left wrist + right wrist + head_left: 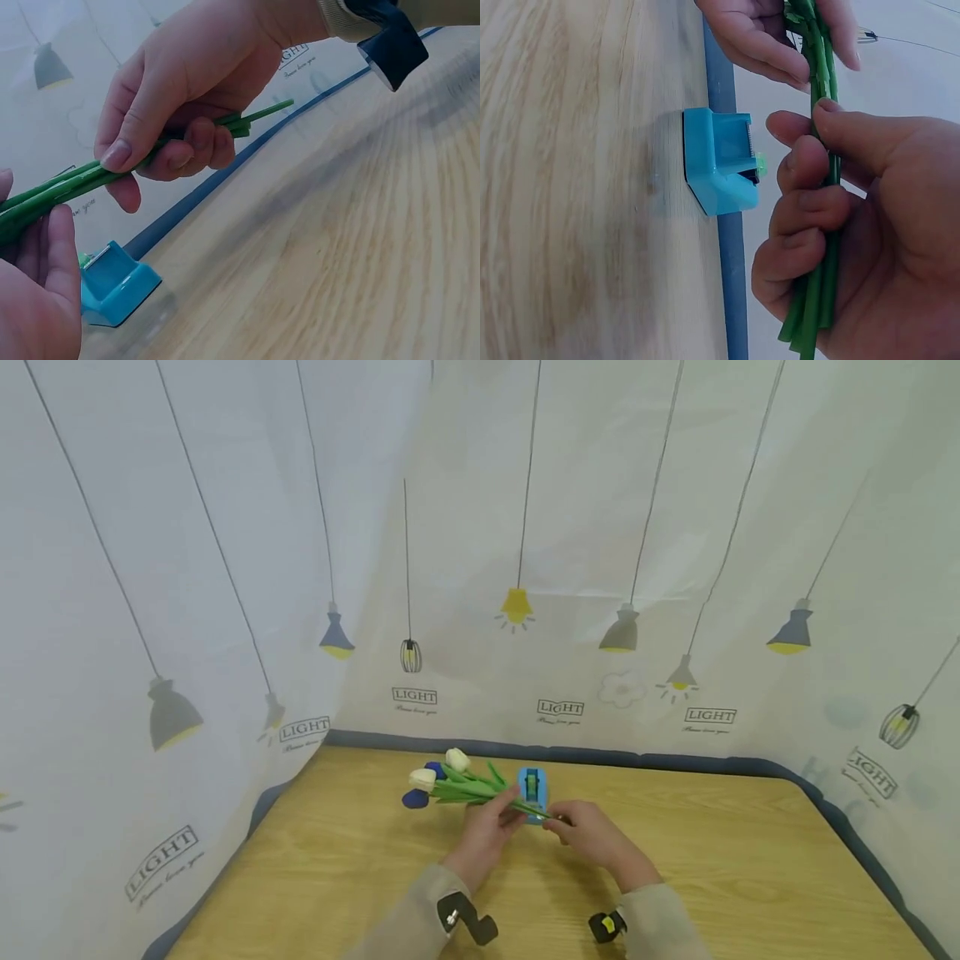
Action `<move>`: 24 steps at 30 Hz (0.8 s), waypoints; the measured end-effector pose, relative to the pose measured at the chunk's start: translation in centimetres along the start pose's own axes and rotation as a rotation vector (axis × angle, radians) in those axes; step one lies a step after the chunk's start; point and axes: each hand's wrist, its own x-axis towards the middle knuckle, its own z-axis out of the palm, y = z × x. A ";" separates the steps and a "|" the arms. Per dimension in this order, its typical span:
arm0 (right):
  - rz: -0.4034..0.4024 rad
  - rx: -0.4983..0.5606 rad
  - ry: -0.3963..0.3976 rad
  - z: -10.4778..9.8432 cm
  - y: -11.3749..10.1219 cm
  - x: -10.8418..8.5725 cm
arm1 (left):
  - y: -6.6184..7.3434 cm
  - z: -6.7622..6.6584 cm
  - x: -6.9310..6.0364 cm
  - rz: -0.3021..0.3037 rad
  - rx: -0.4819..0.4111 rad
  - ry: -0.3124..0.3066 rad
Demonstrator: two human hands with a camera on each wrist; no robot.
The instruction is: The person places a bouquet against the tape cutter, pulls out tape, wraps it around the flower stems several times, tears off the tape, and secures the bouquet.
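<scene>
A bunch of artificial tulips (pixel 468 788) with white and dark blue heads is held above the table, heads toward the left. The left hand (pixel 487 833) grips the green stems below the leaves. Lower on the stems, the right hand (pixel 592 837) holds their ends between thumb and curled fingers. In the right wrist view the right hand (pixel 855 217) wraps the stems (pixel 823 82), whose cut ends stick out below it. Behind the hands, a blue tape dispenser (pixel 532 783) with a green roll stands on the table, partly hidden by the stems in the head view.
The wooden table (pixel 750 852) has a dark blue edging (pixel 675 762) at its back and sides. Behind it hangs a pale cloth (pixel 465 527) printed with lamps. A black wrist mount (pixel 467 918) sits on the left sleeve, another (pixel 607 927) by the right.
</scene>
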 end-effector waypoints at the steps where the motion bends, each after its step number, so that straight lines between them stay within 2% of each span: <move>1: -0.005 -0.005 -0.001 0.0 -0.1 0.0 | 0.1 -0.1 0.0 0.004 0.002 -0.003; 9: -0.007 -0.033 -0.018 0.0 -0.2 -0.1 | -0.1 -0.6 0.0 0.017 0.032 -0.005; 24: 0.011 0.091 -0.177 -1.4 0.4 -0.6 | 0.0 -0.5 -0.3 0.048 0.014 -0.016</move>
